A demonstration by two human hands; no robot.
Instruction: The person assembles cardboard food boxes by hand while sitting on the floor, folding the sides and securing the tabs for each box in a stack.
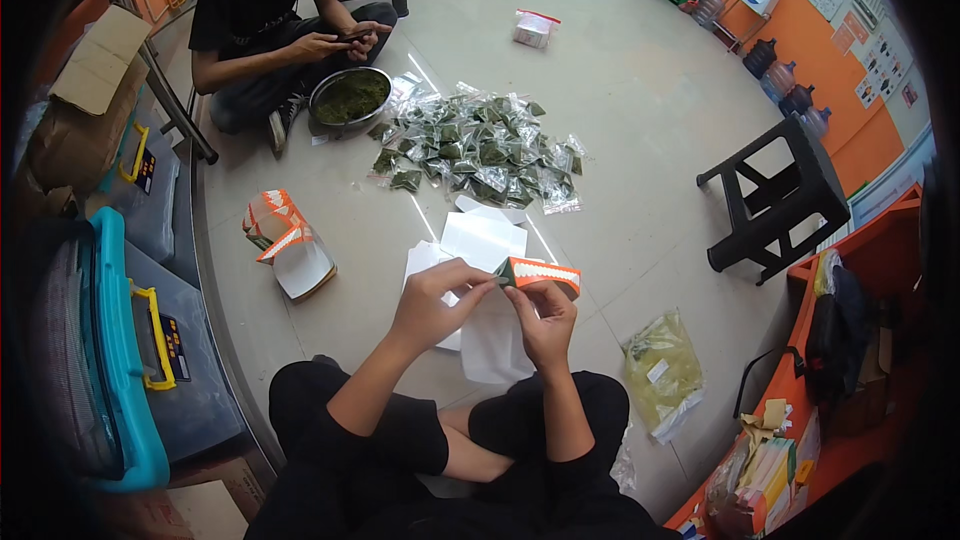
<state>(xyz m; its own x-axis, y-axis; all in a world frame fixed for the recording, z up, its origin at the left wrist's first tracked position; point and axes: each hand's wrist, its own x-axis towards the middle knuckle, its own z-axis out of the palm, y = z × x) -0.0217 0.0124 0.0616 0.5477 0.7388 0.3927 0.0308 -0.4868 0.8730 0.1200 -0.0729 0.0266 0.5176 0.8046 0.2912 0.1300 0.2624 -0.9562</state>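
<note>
Above my crossed legs, I hold a small orange, white and green carton (pixel 548 274) in mid-air. My right hand (pixel 546 322) grips it from below, thumb at its left end. The fingers of my left hand (pixel 438 302) are pinched together at that same end, on what looks like its dark green edge or flap. Flat white carton blanks (pixel 484 238) lie on the floor beneath my hands. Beyond them spreads a heap of small clear bags (pixel 480 145) with dark green contents. Several orange-and-white cartons (pixel 303 265) stand grouped to the left.
A person (pixel 265 35) sits at the far left with a phone, beside a metal bowl (pixel 350 98) of green stuff. A black stool (pixel 775 195) and yellowish plastic bag (pixel 665 375) are on the right. Storage bins (pixel 180 360) line the left; an orange shelf (pixel 800 395) is at right.
</note>
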